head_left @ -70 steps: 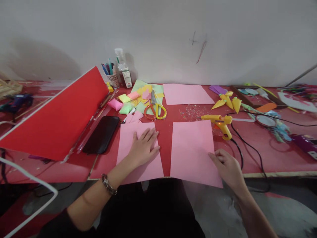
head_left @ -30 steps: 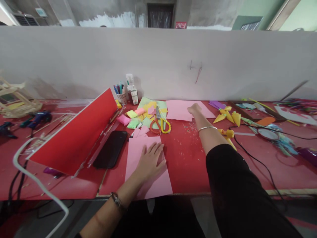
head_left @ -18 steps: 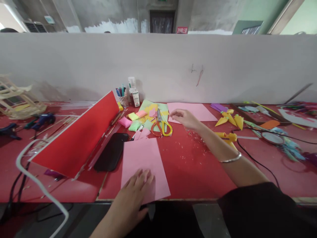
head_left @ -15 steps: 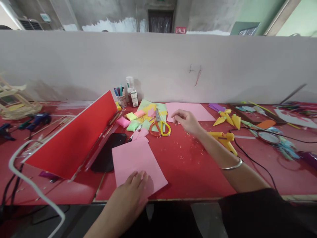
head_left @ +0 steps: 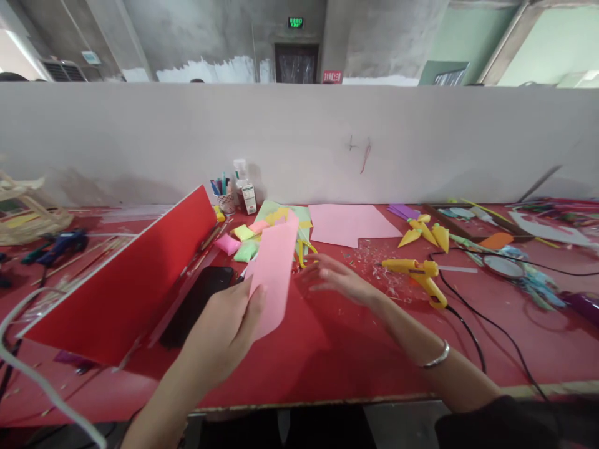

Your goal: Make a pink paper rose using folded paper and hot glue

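Observation:
My left hand (head_left: 229,324) grips a sheet of pink paper (head_left: 276,268) near its lower left edge, with the thumb on its face. The sheet is lifted off the table and tilted. To the right of it, my right hand (head_left: 339,277) hovers with fingers apart and nothing in them. Just beyond the right fingertips lie scissors (head_left: 307,252), their yellow handle showing and the rest hidden behind the paper. A larger piece of pink paper (head_left: 346,221), with a corner cut out, lies flat at the back.
A red board (head_left: 135,287) leans at the left, a black phone (head_left: 199,305) beside it. A yellow glue gun (head_left: 416,271) with its cord lies at the right, near yellow cone shapes (head_left: 423,234). A pen cup (head_left: 224,199) and bottle (head_left: 246,193) stand by the partition.
My left hand has taken hold of the pink sheet and raised it from the table. My right hand has moved left and nearer, its fingers spreading. The view has tilted up slightly.

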Action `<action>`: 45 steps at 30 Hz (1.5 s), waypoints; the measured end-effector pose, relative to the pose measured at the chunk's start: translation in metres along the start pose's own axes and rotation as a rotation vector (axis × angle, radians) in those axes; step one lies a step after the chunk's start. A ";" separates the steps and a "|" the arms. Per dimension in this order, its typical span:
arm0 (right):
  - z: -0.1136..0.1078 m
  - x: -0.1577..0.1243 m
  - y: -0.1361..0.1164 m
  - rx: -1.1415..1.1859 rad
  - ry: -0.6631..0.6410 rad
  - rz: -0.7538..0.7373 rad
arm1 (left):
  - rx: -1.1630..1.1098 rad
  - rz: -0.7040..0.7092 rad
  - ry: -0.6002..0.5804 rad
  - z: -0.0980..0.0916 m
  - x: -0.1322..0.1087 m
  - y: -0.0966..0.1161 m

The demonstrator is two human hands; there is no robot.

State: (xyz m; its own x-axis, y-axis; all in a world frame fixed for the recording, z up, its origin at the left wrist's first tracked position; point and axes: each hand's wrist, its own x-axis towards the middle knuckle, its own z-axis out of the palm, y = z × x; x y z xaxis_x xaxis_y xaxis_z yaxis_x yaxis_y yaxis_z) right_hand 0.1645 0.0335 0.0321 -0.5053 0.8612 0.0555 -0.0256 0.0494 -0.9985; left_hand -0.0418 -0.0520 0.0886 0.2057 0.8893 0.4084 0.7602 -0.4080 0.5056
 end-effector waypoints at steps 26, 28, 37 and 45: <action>0.032 -0.001 0.028 -0.003 0.495 0.180 | -1.023 -0.462 -0.750 0.094 0.028 -0.050; 0.034 -0.001 0.026 -0.060 0.497 0.157 | -1.037 -0.502 -0.767 0.094 0.026 -0.049; 0.033 -0.002 0.030 -0.183 0.485 0.185 | -0.948 -0.443 -0.776 0.090 0.028 -0.048; 0.029 -0.005 0.029 -0.089 0.405 0.146 | -0.875 -0.451 -0.771 0.093 0.026 -0.053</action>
State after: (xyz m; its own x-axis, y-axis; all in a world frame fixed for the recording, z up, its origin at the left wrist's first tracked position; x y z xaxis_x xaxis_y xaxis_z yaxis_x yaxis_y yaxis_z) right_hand 0.1417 0.0162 0.0023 -0.1185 0.9903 -0.0720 0.1040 -0.0598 -0.9928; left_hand -0.0188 0.0123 0.0019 0.5658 0.7538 -0.3343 0.2533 0.2270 0.9404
